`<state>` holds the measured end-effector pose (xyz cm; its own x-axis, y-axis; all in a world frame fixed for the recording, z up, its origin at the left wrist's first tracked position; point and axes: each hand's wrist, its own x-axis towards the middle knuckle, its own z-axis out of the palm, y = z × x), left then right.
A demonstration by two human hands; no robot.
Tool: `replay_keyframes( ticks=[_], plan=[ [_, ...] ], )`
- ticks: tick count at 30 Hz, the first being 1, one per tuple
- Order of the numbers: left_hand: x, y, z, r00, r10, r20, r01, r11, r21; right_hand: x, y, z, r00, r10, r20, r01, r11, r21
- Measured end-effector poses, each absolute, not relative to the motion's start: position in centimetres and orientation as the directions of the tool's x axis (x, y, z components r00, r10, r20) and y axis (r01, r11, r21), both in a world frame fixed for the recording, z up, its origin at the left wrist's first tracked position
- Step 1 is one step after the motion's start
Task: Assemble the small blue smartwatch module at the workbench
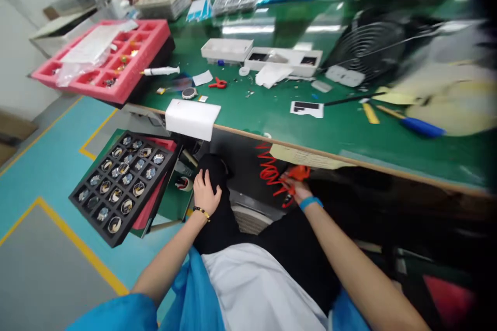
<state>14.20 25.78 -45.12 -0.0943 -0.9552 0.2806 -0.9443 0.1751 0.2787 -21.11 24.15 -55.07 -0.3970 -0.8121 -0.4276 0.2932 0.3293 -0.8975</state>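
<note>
My left hand (207, 195) rests on my left thigh, near the knee, with its fingers spread and nothing in it. Under the bench edge, my right hand (297, 190) is closed around an orange air blow gun (298, 171). Beside that hand hangs a red coiled hose (268, 171); where it joins the gun is not clear. Left of my knee stands a black foam tray (155, 181), its compartments filled with several round watch parts. A white foam sheet (192, 118) hangs over the bench edge above my left hand.
On the green bench (248, 126) lie a watch (189, 93), a red clamp (218, 83), a syringe (161, 71) and white boxes. A pink foam tray (134, 77) juts out at left. A black fan (359, 46) stands at right. People sit across the bench.
</note>
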Motion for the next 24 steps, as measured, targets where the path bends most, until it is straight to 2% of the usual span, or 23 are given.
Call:
replay_keyframes(
  ticks=[4, 7, 9, 12, 14, 18, 24],
  plan=[
    [11.8, 27.7, -44.5, -0.331, -0.906, 0.265, -0.886, 0.395, 0.242, -15.3, 31.3, -55.0, -0.361, -0.881, -0.307, 0.272, 0.215, -0.938],
    [10.0, 29.8, -46.0, -0.477, -0.878, 0.046, -0.816, 0.462, 0.349, -10.8, 34.9, -54.6, -0.27, -0.948, -0.169, 0.152, 0.131, -0.98],
    [8.9, 30.9, -47.4, -0.596, -0.793, -0.128, -0.751, 0.493, 0.439, -8.7, 36.2, -53.7, -0.145, -0.985, -0.088, 0.068, 0.079, -0.995],
    [8.2, 31.3, -49.2, -0.722, -0.66, -0.209, -0.663, 0.573, 0.481, -7.2, 36.5, -52.2, -0.045, -0.999, -0.019, -0.068, 0.022, -0.997],
    [8.4, 30.8, -49.7, -0.732, -0.647, -0.211, -0.653, 0.581, 0.485, -6.7, 36.1, -51.7, -0.059, -0.998, -0.007, -0.155, 0.016, -0.988],
    [9.8, 29.8, -50.3, -0.661, -0.73, -0.171, -0.699, 0.518, 0.493, -5.7, 35.1, -51.8, -0.082, -0.997, 0.005, -0.265, 0.017, -0.964],
    [11.4, 30.2, -50.7, -0.539, -0.827, -0.157, -0.747, 0.383, 0.544, -3.7, 34.3, -52.0, -0.034, -0.999, -0.007, -0.253, 0.016, -0.967]
  ],
)
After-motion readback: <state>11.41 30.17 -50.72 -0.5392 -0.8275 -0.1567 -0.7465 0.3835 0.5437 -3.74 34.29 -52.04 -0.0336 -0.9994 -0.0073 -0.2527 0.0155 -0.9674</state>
